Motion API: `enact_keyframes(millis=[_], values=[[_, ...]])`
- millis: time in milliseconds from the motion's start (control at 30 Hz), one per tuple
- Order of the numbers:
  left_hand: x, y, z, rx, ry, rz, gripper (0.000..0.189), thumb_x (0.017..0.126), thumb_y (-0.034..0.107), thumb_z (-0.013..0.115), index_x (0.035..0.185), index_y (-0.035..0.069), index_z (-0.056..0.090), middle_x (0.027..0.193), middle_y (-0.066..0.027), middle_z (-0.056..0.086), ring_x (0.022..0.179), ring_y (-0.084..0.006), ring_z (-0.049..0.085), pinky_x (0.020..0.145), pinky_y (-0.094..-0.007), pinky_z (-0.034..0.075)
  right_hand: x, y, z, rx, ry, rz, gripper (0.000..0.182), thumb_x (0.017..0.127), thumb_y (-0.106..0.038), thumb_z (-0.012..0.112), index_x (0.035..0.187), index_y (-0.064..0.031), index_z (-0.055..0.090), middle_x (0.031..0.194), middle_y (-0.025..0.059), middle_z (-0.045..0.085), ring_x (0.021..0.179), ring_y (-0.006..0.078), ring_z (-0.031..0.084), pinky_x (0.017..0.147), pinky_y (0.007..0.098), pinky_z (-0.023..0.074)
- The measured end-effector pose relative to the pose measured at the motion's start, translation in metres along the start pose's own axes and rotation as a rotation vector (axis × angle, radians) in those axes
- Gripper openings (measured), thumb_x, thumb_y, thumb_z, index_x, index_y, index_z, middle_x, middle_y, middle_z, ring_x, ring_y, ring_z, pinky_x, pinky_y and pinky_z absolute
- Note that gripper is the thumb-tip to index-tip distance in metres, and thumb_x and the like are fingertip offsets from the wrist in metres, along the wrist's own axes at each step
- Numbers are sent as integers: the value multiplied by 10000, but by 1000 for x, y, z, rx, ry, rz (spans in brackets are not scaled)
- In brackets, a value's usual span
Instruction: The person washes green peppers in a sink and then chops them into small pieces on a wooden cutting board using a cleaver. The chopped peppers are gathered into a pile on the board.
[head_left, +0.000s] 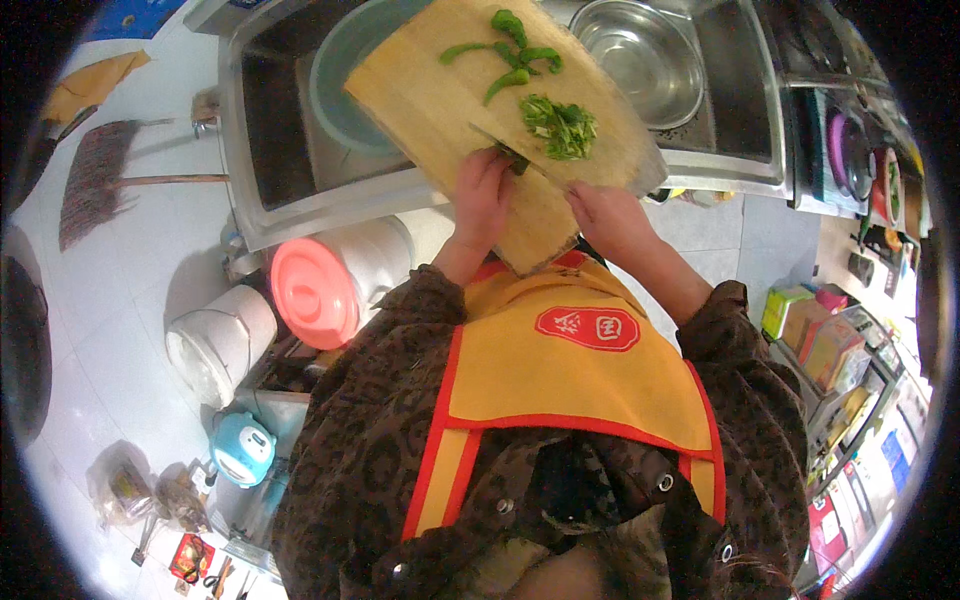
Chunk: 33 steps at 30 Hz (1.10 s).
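A wooden cutting board (450, 97) lies at a slant across the front of the sink, its near corner by my apron. My right hand (611, 217) grips a kitchen knife (546, 174) by the handle, and the thin blade points to the upper left. Close to the blade, my left hand (484, 187) presses a dark green piece of pepper (516, 160) against the board; my fingers partly hide it. Beyond the knife is a pile of shredded green pepper (561, 127). Several whole green peppers (510, 54) rest farther up the board.
A pale green plastic basin (337, 97) sits in the left sink bowl, and a stainless steel basin (652, 67) in the right. Below on the left stand a bucket with a pink lid (315, 292) and a white bucket (221, 345). A broom (97, 180) is on the tiled floor.
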<state>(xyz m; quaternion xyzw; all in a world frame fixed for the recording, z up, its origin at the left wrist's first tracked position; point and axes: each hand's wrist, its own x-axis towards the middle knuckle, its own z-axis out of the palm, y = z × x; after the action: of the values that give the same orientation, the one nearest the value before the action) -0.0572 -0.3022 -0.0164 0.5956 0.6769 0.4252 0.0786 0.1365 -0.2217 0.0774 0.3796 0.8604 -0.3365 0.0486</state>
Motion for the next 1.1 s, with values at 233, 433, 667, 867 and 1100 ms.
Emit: enact_keyframes(millis=[233, 433, 667, 867, 1100], values=[[0, -1, 1, -10, -27, -25, 216, 805, 10, 627, 1022, 1, 624, 1071, -164, 576, 1002, -361, 551, 873, -428, 467, 29, -3, 10, -26, -50, 55, 247, 951, -245, 501, 958, -20, 602, 799, 241, 632, 774, 448, 605, 693, 535, 471], [3, 3, -7, -18, -42, -19, 215, 804, -2, 622, 1018, 1, 594, 1077, -176, 567, 1009, -389, 539, 886, -448, 459, 66, -3, 17, 80, 43, -28, 270, 947, -257, 512, 908, -9, 613, 829, 249, 629, 804, 449, 600, 705, 519, 473], [-10, 2, -17, -50, -55, -29, 262, 766, -22, 626, 1026, 1, 599, 1046, -179, 564, 999, -397, 536, 870, -459, 462, 28, -4, 3, 64, 30, -3, 266, 949, -246, 485, 923, -25, 632, 828, 228, 651, 777, 430, 626, 706, 532, 496], [-9, 0, -19, -14, -102, 32, 348, 718, -28, 619, 1063, 15, 618, 1064, -176, 563, 1011, -390, 535, 871, -457, 463, 15, -11, -4, -5, -23, -17, 268, 957, -258, 476, 941, -25, 606, 820, 229, 653, 772, 431, 631, 694, 533, 499], [-7, 1, -18, -47, -113, 34, 351, 724, -17, 612, 1072, 27, 620, 1098, -175, 552, 1042, -388, 524, 894, -463, 454, 23, -20, 0, -106, -147, 90, 280, 965, -265, 470, 922, -23, 605, 825, 233, 645, 801, 430, 619, 705, 524, 483]])
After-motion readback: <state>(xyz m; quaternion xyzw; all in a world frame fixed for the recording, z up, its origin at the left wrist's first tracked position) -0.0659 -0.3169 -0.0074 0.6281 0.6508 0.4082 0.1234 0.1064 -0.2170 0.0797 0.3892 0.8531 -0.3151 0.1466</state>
